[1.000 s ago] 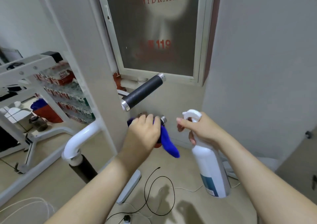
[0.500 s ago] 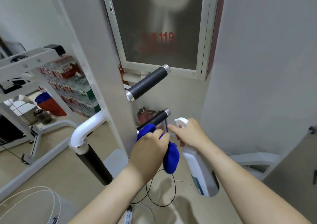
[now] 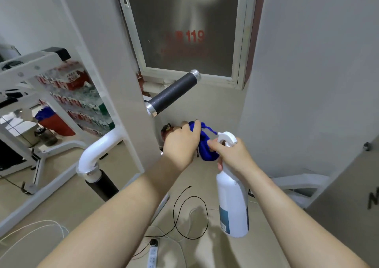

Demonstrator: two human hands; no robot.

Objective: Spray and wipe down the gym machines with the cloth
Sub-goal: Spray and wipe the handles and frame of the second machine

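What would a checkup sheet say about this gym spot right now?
Surface: beige floor.
Job's things: blue cloth, white spray bottle, black padded handle above them.
Clutter: stacked bottle packs at left.
Hands: left hand grips the cloth; right hand grips the bottle.
Cables: black cable looped on the floor near a power strip; white cable lower left.
Surroundings: frosted cabinet door marked 119; grey walls.

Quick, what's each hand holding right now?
Left hand: grips the blue cloth.
Right hand: grips the spray bottle.
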